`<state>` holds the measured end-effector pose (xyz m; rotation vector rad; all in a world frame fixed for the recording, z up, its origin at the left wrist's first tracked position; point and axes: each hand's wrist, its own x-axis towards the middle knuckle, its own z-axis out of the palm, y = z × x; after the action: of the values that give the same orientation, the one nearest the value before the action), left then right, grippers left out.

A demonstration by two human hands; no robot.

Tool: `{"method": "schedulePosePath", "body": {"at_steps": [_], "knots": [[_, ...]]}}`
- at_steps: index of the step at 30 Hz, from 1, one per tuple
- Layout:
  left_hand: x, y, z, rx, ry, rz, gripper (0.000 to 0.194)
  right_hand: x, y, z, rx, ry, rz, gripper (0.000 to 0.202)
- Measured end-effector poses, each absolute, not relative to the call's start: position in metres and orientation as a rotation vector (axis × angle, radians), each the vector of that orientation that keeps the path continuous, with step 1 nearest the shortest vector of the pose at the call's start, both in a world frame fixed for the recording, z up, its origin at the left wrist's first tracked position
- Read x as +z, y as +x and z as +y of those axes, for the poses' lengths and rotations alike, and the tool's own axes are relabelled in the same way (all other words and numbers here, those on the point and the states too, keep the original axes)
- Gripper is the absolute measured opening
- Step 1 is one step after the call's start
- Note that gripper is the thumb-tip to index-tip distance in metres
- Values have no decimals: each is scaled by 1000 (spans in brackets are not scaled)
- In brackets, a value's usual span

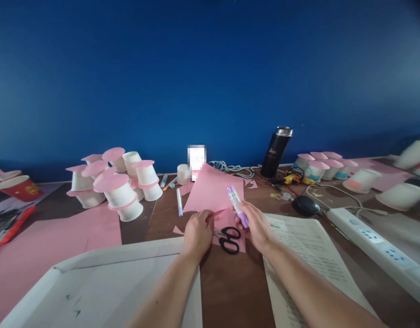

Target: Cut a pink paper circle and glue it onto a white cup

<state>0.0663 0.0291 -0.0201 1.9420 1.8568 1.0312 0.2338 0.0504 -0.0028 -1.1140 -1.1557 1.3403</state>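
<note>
My right hand [254,223] is closed around a purple glue stick [237,206] with a clear, labelled barrel, its far end tilted up and away. My left hand [199,231] has its fingers curled together at the edge of a small piece of pink paper [220,219]; the fingertips are partly hidden. Between the hands lie black-handled scissors [230,240] on pink paper, their blades running toward my left hand. A larger pink sheet [215,187] spreads just beyond both hands. A white marker [179,202] and a pink scrap [178,230] lie left of them.
Stacked white paper cups [121,193] with pink discs stand at left, and more capped cups [317,169] at back right. A black thermos [277,152] stands by the blue wall. A mouse [306,205], power strip [373,241], printed page [308,255] and white sheet [110,282] lie around.
</note>
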Motion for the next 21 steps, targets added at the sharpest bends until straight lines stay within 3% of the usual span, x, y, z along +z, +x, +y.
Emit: {"method": "schedulePosePath", "body": {"at_steps": [7,16,21], "knots": [[-21,66,30,1055,2007,1768,19,4,234,57,1724,-864,-577,13],[-13,69,20,1211,2105,1614,24,6,235,51,1713,-723,-853,23],[-2,75,10,1067,2144,1641,30,12,231,43,1725,-696,-928,29]]}}
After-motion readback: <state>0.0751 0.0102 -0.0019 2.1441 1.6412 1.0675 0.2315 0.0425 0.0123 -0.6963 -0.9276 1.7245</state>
